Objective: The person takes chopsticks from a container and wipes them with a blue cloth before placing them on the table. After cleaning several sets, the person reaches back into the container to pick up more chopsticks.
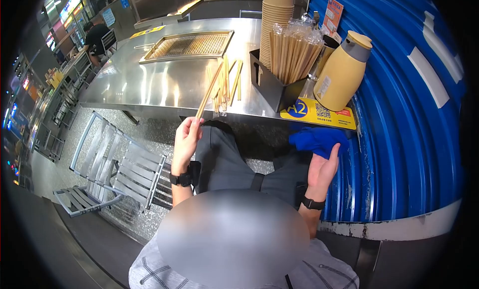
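Observation:
My left hand (187, 138) is closed around the lower end of a pair of wooden chopsticks (210, 89), which point up and away over the table's near edge. Several loose chopsticks (236, 81) lie on the steel tabletop just right of them. A crumpled blue cloth (315, 141) is gripped in my right hand (323, 168), below the table edge by the blue wall. Its thumb shows along the cloth, while the fingers are partly hidden. Ahead of that hand stands a black holder (269, 84) packed with wrapped chopsticks (294, 52).
A yellow jug (344, 72) stands right of the holder, near a yellow sign (322, 112). Stacked paper cups (275, 27) rise behind. A grill mesh (192, 44) is set into the steel table (129, 89). Metal chairs (137, 171) stand left; a person (95, 39) sits farther off.

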A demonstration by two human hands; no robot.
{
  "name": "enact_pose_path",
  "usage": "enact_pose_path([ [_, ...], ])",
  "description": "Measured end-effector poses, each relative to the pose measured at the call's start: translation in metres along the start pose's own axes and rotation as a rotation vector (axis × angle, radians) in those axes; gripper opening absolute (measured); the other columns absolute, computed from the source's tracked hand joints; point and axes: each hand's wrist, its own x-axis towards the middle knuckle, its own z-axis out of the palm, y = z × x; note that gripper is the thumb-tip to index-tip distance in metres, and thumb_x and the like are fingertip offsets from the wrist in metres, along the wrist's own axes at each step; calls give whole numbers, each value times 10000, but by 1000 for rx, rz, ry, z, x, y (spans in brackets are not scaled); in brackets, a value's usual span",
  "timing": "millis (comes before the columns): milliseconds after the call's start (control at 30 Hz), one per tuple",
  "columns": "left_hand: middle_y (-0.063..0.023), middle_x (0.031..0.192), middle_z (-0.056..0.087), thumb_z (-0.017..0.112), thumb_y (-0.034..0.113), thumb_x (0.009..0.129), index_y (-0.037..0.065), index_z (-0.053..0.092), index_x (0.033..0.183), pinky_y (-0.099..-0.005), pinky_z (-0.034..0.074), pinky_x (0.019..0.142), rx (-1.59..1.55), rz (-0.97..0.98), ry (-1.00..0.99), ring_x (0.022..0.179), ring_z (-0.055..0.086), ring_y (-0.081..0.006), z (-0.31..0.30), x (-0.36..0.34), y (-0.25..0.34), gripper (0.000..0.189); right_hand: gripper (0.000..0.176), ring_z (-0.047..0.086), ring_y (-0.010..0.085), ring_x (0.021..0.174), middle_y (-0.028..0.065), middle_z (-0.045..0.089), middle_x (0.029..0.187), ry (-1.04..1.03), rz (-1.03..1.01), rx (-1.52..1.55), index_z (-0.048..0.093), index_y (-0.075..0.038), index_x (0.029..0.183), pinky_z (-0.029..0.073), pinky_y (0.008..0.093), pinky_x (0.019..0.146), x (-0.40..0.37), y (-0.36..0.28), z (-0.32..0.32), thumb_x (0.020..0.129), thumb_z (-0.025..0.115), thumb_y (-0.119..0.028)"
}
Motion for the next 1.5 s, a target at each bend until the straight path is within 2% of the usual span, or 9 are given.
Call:
enact_pose_path([
  [167,16,670,561,527,290,984,-11,619,1010,-221,416,570,192,153,128,593,507,-81,20,53,1,316,412,528,256,1194,124,561,1285,-48,54,-38,469,-22,1322,357,413,1080,1,6,-8,1002,481,-280],
  [267,-106,886,661,572,324,946,-30,591,1138,-306,491,746,315,142,131,774,618,-208,38,85,12,403,389,554,242,1145,113,568,1254,-45,42,-56,465,-28,1307,404,411,1030,-4,5,-2,1003,484,-271],
  [367,-192,1161,609,606,335,909,-8,550,1235,-386,444,935,957,591,306,1034,584,-309,57,96,11,476,394,552,242,1148,111,566,1255,-65,30,-66,461,-30,1312,403,407,1029,-4,2,-1,1003,486,-272],
  [400,-184,1277,536,653,303,868,8,533,1251,-411,389,1003,863,552,206,1152,501,-328,63,93,25,498,397,550,242,1151,110,564,1258,-72,30,-70,458,-31,1317,402,406,1029,-4,2,-2,1002,486,-272],
  [533,-95,1169,627,703,288,841,62,570,1238,-348,459,864,437,509,-30,1054,574,-235,102,85,64,476,421,533,244,1174,111,545,1282,-72,53,-69,438,-33,1340,393,403,1037,-2,6,-6,1001,488,-277],
  [633,-101,1080,659,713,269,834,31,581,1198,-322,492,783,375,530,-125,924,625,-202,134,89,82,454,432,517,249,1193,116,528,1303,-100,66,-75,425,-32,1354,384,404,1047,-7,7,0,1003,483,-277],
  [833,-119,906,680,730,243,821,-21,600,1064,-313,520,682,427,484,-48,738,648,-189,166,119,83,382,411,509,258,1221,126,546,1309,-105,71,-69,481,-22,1314,346,407,1090,-7,6,-1,1003,474,-290],
  [1167,-31,814,643,711,166,846,-8,609,956,-258,481,651,187,522,-10,668,549,-111,174,143,86,230,377,569,231,1114,106,586,1211,-110,69,-82,492,-31,1279,424,387,1000,-5,5,-1,1003,484,-286],
  [1500,-96,800,694,724,112,812,-12,611,963,-284,539,694,98,536,-5,734,668,-150,164,145,125,225,338,574,227,1093,101,605,1172,-145,92,-98,523,-34,1231,418,380,994,-10,7,6,1006,473,-282],
])
